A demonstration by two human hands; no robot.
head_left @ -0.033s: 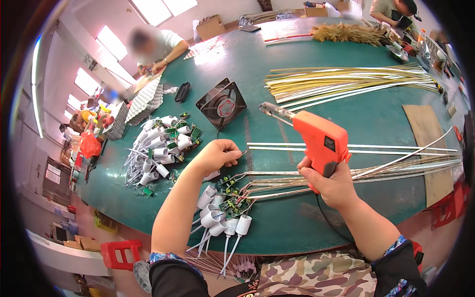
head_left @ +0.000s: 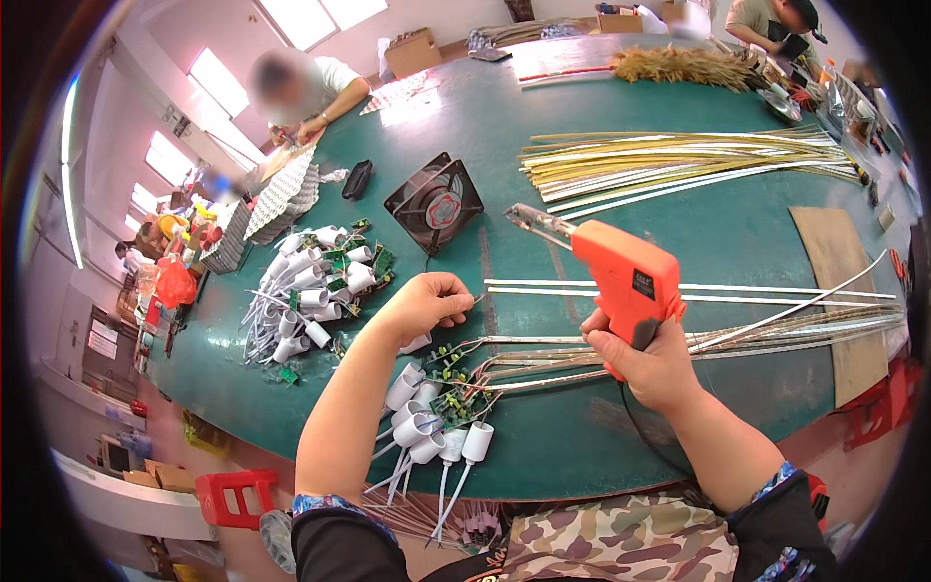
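My right hand point(head_left: 652, 361) is wrapped round the grip of an orange soldering gun point(head_left: 628, 274). Its metal tip points up and left over the green tabletop, touching nothing. A black cord hangs from the handle. My left hand point(head_left: 433, 300) pinches the end of a thin wire point(head_left: 479, 298), beside the left ends of two white strips point(head_left: 582, 287). Below that hand lie white lamp sockets point(head_left: 415, 427) with cables and small green circuit boards point(head_left: 454, 396). Wires join these boards to a bundle of thin strips point(head_left: 601, 361) running right.
A square black fan point(head_left: 436, 206) stands ahead. More white sockets with boards point(head_left: 308, 291) are heaped at left. Yellow and white strips point(head_left: 669, 165) lie farther back, a brown board point(head_left: 842, 301) at right. Co-workers sit at the table's far left point(head_left: 308, 92) and far right point(head_left: 771, 27).
The soldering gun has shifted very slightly left in my right hand. My left hand keeps its place.
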